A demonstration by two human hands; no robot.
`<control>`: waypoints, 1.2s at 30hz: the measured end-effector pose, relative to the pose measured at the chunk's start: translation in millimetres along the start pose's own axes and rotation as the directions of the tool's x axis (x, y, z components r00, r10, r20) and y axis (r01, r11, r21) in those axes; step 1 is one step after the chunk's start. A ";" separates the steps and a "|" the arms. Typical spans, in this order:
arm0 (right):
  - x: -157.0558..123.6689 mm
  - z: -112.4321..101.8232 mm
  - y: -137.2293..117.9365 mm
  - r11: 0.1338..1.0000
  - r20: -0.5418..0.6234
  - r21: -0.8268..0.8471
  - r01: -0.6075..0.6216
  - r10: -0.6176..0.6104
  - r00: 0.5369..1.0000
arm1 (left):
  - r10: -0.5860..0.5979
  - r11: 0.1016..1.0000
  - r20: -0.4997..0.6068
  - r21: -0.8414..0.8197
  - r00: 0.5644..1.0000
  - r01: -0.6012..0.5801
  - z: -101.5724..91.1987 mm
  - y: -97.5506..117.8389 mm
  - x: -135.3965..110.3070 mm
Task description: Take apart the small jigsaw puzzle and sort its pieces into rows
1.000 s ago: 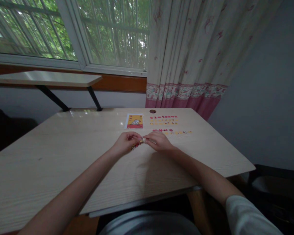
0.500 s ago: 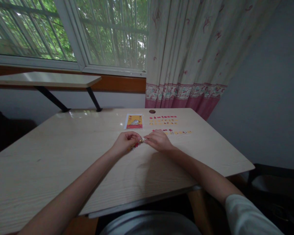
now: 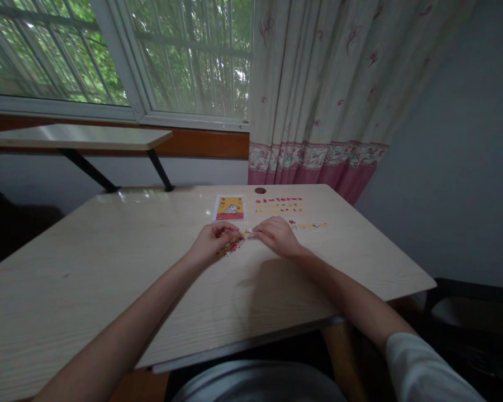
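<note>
A small heap of jigsaw puzzle pieces (image 3: 233,245), in red, yellow, white and black, lies on the table beside and partly under my left hand (image 3: 212,240). The fingers of that hand are curled into a pinch; what is in them is too small to make out. Just right of the heap, a pale yellow-and-white puzzle piece (image 3: 248,232) shows between both hands. My right hand (image 3: 278,234) pinches at its right side with thumb and fingertips. Behind the hands lies a picture card (image 3: 229,208) with a white animal on yellow and red.
Rows of red puzzle pieces (image 3: 279,200) and yellow puzzle pieces (image 3: 280,211) lie at the back right, with another row (image 3: 312,225) beyond my right hand. A cable hole (image 3: 260,191) is near the table's (image 3: 109,251) back edge. A raised shelf (image 3: 79,135) stands at left.
My hands have moved slightly apart, the right one a little to the right and up. More of the heap and a pale piece between the hands now show.
</note>
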State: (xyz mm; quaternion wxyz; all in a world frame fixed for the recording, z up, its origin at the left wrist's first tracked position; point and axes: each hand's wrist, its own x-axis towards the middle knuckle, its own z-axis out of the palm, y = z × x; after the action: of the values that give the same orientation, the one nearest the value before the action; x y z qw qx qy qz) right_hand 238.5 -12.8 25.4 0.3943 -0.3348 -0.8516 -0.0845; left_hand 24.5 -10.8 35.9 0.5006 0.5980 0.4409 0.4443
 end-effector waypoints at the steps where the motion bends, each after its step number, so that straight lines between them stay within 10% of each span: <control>1: 0.3 -4.3 3.8 1.000 -0.033 0.001 -0.022 0.022 0.999 | 0.005 1.000 -0.033 0.012 0.999 -0.005 -3.3 -0.5 1.3; 7: 0.5 -28.7 29.1 0.989 -0.172 0.047 -0.143 0.149 0.974 | 0.081 0.959 -0.141 0.281 0.987 -0.039 -32.7 -12.6 9.7; 16: 4.4 -40.6 28.4 0.988 -0.148 0.072 -0.135 0.144 0.978 | 0.238 0.732 0.006 0.656 0.971 -0.184 -46.9 -14.3 13.4; 22: 2.7 -55.4 49.7 0.981 0.121 0.074 -0.182 0.172 0.978 | 0.225 0.649 0.081 0.731 0.971 -0.211 -45.6 -8.9 10.7; 30: -20.1 -61.9 84.2 0.790 0.634 0.004 -0.613 0.473 0.612 | 0.228 0.621 0.147 0.739 0.963 -0.260 -50.3 -13.7 13.5; 36: -25.9 -58.2 90.0 0.761 0.711 0.027 -0.649 0.442 0.548 | 0.219 0.633 0.177 0.723 0.960 -0.277 -50.8 -13.2 14.0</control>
State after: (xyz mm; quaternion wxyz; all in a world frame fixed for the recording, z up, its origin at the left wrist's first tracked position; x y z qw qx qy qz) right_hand 343.7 18.9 35.0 0.1131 -0.5312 -0.7867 0.2933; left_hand -22.9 14.8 29.4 0.1643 0.8197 0.4782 0.2693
